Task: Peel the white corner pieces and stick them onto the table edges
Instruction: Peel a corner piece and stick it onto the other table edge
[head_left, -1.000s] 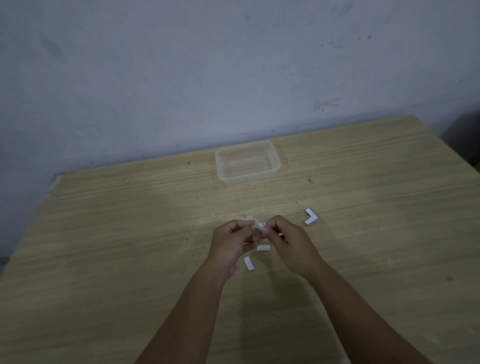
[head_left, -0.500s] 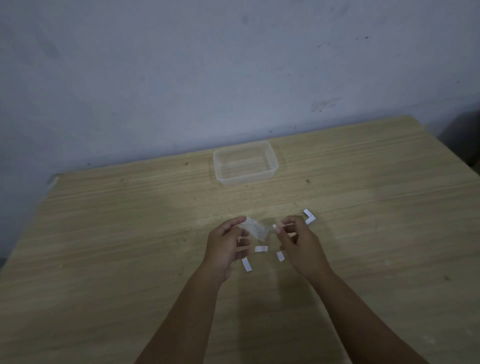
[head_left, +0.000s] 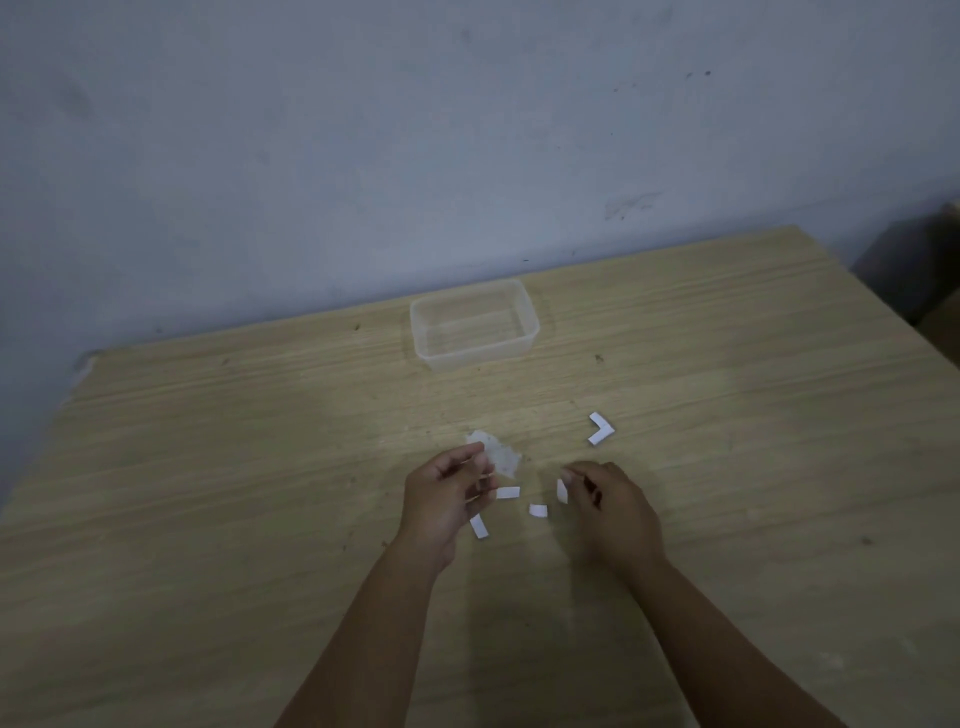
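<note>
My left hand (head_left: 441, 499) pinches a translucent, whitish corner piece (head_left: 500, 453) just above the wooden table (head_left: 208, 467). About a hand's width to its right, my right hand (head_left: 615, 512) has curled fingers that pinch a small white backing strip (head_left: 562, 491) at their tips. Three more white strips lie on the table between and below my hands: one (head_left: 508, 492) by my left fingers, one (head_left: 538, 511) in the middle, one (head_left: 478, 526) under my left palm. An L-shaped white corner piece (head_left: 601, 428) lies farther right, untouched.
A clear plastic container (head_left: 474, 325), with nothing visible inside, stands near the table's far edge against the grey wall. The table's left edge (head_left: 47, 431) and far right corner (head_left: 800, 234) are in view. A dark object (head_left: 930, 270) sits beyond the right side.
My hands were together on the corner piece. They have pulled apart: the left keeps the translucent piece and the right has come away with a white strip. Another strip now lies between them.
</note>
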